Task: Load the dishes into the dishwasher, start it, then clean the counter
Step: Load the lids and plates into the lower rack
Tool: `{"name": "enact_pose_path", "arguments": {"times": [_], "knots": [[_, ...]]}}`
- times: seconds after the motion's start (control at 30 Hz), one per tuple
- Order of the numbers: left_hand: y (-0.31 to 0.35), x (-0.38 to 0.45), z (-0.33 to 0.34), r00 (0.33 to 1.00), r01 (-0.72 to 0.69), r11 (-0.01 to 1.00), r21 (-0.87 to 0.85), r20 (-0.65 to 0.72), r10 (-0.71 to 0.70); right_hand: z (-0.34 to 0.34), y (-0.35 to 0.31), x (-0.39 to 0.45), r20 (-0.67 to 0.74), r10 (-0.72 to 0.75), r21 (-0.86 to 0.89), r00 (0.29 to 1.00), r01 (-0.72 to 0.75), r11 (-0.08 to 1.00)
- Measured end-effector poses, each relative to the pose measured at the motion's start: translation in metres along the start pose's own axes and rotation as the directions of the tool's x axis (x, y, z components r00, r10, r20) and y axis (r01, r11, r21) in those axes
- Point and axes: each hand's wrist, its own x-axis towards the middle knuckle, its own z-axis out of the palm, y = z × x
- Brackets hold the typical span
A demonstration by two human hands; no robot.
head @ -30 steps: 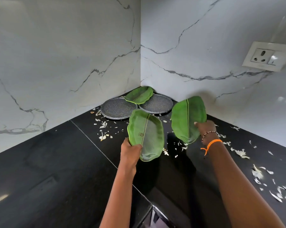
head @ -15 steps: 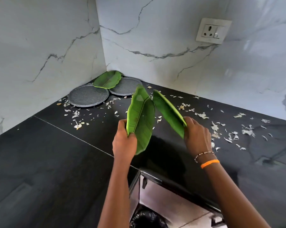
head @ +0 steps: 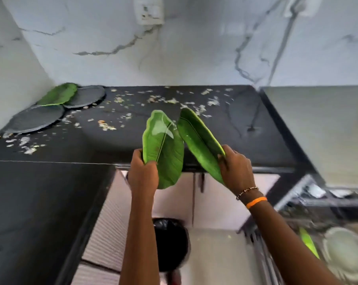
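My left hand (head: pixel 142 173) grips the lower edge of a green leaf-shaped plate (head: pixel 163 149), held upright over the counter's front edge. Beside it my right hand (head: pixel 236 169) grips a second green leaf plate (head: pixel 198 138), tilted edge-on. The two plates nearly touch at their tops. Far left on the black counter (head: pixel 50 182) lie two round grey plates (head: pixel 36 119) (head: pixel 85 96) with a third leaf plate (head: pixel 58 94) resting over them. At the lower right, blurred, the open dishwasher rack (head: pixel 309 202) holds a pale round dish (head: pixel 346 251) and a green plate (head: pixel 308 242).
White food scraps (head: pixel 159 99) litter the counter from the left corner to the right. A black bin (head: pixel 170 243) stands on the floor below my arms. A wall socket (head: pixel 149 11) sits on the marble backsplash, and a dark cord (head: pixel 277 58) hangs down at the right.
My view has swung right and down, bringing the dishwasher rack and floor into sight. Both hands have carried the leaf plates off the counter toward its front edge.
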Motion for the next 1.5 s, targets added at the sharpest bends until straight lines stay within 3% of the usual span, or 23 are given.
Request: {"name": "enact_pose_path", "arguments": {"times": [0.13, 0.27, 0.5, 0.6, 0.73, 1.0, 1.23, 1.33, 1.5], "knots": [[0.005, -0.077, 0.050, 0.966, -0.045, 0.998, 0.049, 0.255, 0.031, -0.061, 0.059, -0.086, -0.001, 0.175, -0.030, 0.985, -0.175, 0.984], [0.007, -0.150, 0.109, 0.874, -0.138, 0.977, 0.160, 0.484, 0.044, -0.111, 0.109, -0.163, -0.036, 0.406, -0.019, 0.913, -0.406, 0.913], [-0.007, -0.247, 0.201, 0.659, -0.271, 0.916, 0.295, 0.751, -0.046, -0.154, 0.173, -0.277, -0.059, 0.768, 0.022, 0.638, -0.768, 0.640], [-0.021, -0.282, 0.247, 0.572, -0.287, 0.894, 0.344, 0.810, -0.128, -0.163, 0.202, -0.307, -0.023, 0.849, -0.025, 0.527, -0.850, 0.527], [-0.043, -0.319, 0.306, 0.518, -0.256, 0.884, 0.391, 0.827, -0.216, -0.168, 0.254, -0.329, 0.061, 0.914, -0.121, 0.401, -0.906, 0.406], [-0.080, -0.359, 0.371, 0.525, -0.188, 0.836, 0.515, 0.772, -0.357, -0.166, 0.337, -0.355, 0.164, 0.938, -0.220, 0.304, -0.916, 0.336], [-0.118, -0.358, 0.435, 0.615, -0.051, 0.835, 0.548, 0.676, -0.406, -0.136, 0.420, -0.367, 0.279, 0.930, -0.280, 0.240, -0.906, 0.318], [-0.148, -0.356, 0.468, 0.647, -0.004, 0.822, 0.569, 0.628, -0.432, -0.110, 0.466, -0.371, 0.307, 0.915, -0.289, 0.261, -0.890, 0.351], [-0.198, -0.366, 0.520, 0.700, 0.120, 0.839, 0.531, 0.554, -0.451, -0.059, 0.543, -0.371, 0.338, 0.865, -0.232, 0.372, -0.857, 0.459]]}}
